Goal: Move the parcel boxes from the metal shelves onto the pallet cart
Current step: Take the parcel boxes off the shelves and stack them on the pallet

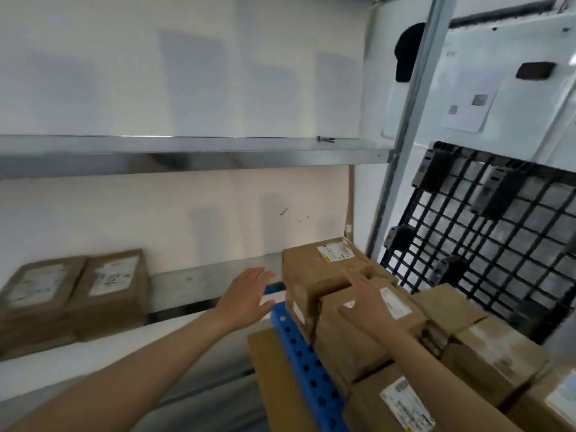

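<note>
Several brown parcel boxes are stacked at the lower right on the pallet cart, whose blue perforated upright [300, 363] shows beside them. The topmost box [314, 272] has a white label. My right hand [366, 296] hovers flat and open over the stack, fingers straight, just right of that top box. My left hand [249, 294] is open too, palm toward the top box's left side, a small gap away. Two more brown parcel boxes [74, 294] sit side by side on the lower metal shelf [202, 282] at the left.
The upper metal shelf [187, 151] holds no boxes. A grey shelf post [405, 126] rises at the right. A black plastic pallet [486, 226] leans against the white wall behind the cart. A flat cardboard sheet [274, 378] stands left of the blue upright.
</note>
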Tool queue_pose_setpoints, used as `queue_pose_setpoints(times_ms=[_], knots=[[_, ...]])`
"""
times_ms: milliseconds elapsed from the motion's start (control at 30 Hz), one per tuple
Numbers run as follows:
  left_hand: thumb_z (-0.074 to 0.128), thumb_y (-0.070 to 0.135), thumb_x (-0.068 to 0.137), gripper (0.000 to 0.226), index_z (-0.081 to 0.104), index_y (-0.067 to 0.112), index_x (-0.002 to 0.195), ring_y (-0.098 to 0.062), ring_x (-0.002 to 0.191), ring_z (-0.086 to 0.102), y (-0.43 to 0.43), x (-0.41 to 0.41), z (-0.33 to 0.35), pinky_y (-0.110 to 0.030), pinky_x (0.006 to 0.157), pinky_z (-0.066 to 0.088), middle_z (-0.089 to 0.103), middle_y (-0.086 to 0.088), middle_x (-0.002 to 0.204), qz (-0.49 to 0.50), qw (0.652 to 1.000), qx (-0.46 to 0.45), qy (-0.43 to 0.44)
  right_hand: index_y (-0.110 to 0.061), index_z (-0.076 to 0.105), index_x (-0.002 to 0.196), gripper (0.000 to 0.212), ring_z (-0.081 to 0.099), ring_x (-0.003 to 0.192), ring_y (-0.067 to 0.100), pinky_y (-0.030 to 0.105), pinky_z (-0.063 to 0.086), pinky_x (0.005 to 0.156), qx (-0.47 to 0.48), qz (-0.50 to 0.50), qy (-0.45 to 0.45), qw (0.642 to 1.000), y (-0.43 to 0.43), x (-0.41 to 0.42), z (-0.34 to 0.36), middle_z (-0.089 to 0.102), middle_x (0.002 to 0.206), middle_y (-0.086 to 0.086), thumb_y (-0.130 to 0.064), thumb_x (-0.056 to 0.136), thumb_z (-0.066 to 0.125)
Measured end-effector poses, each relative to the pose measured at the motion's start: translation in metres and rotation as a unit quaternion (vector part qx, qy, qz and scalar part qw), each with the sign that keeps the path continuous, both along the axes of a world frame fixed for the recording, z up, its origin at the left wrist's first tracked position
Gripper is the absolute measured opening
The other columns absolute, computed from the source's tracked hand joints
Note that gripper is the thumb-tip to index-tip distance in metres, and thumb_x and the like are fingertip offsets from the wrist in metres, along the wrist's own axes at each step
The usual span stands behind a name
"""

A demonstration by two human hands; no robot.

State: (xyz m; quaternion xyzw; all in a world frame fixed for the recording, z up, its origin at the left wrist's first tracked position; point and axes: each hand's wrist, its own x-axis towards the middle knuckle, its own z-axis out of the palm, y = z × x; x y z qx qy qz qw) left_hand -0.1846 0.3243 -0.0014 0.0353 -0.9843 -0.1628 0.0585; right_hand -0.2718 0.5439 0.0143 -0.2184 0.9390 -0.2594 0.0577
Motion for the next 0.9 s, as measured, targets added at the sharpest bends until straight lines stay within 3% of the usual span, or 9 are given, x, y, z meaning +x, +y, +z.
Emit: queue_pose_setpoints(times_ms=[167,433,600,767,900], knots=[[0.048,0.034,0.094,0.061,0.023,0.016,0.146,-0.022,0.141,0.021,-0.079,0.073,0.009,-0.031,0.115,0.017,0.023,-0.005,0.153,0.065,0.998,-0.004,0.002,-0.016,0.025,0.142,0.064,0.028,0.136,0.021,0.033,0.021,0.113,0.027,0.058,0.027,0.998,-0.098,0.058,0.012,0.031,0.148,0.005,-0.028,0.088,0.057],[0.050,0.034,0.093,0.057,0.027,0.018,0.143,-0.024,0.140,0.021,-0.181,0.202,0.013,-0.037,0.116,0.020,0.024,-0.004,0.152,0.117,0.993,0.000,0.001,-0.017,0.026,0.142,0.069,0.029,0.136,0.018,0.027,0.021,0.113,-0.020,0.147,0.031,0.988,-0.218,0.177,0.016,0.031,0.149,0.001,-0.021,0.085,0.064],[0.055,0.032,0.088,0.053,0.034,0.023,0.135,-0.023,0.131,0.037,-0.237,0.273,0.010,-0.039,0.110,0.034,0.040,-0.002,0.142,0.159,0.987,0.030,0.019,-0.022,0.028,0.141,0.070,0.034,0.133,0.017,0.032,0.026,0.113,-0.012,0.164,0.034,0.986,-0.279,0.232,0.010,0.034,0.147,0.000,-0.023,0.082,0.067],[0.054,0.034,0.091,0.057,0.029,0.020,0.141,-0.022,0.135,0.032,-0.288,0.322,0.007,-0.036,0.112,0.027,0.033,-0.003,0.148,0.217,0.975,0.047,0.024,-0.027,0.037,0.135,0.066,0.042,0.126,0.015,0.029,0.036,0.105,-0.004,0.202,0.035,0.979,-0.332,0.259,0.012,0.044,0.139,-0.003,-0.019,0.079,0.070],[0.051,0.031,0.092,0.054,0.031,0.018,0.141,-0.022,0.137,0.029,-0.315,0.339,-0.002,-0.032,0.113,0.024,0.032,-0.004,0.150,0.252,0.966,0.059,0.008,-0.024,0.032,0.139,0.075,0.036,0.132,0.017,0.034,0.034,0.110,0.022,0.228,0.038,0.973,-0.366,0.263,0.003,0.037,0.145,0.000,-0.021,0.076,0.073]])
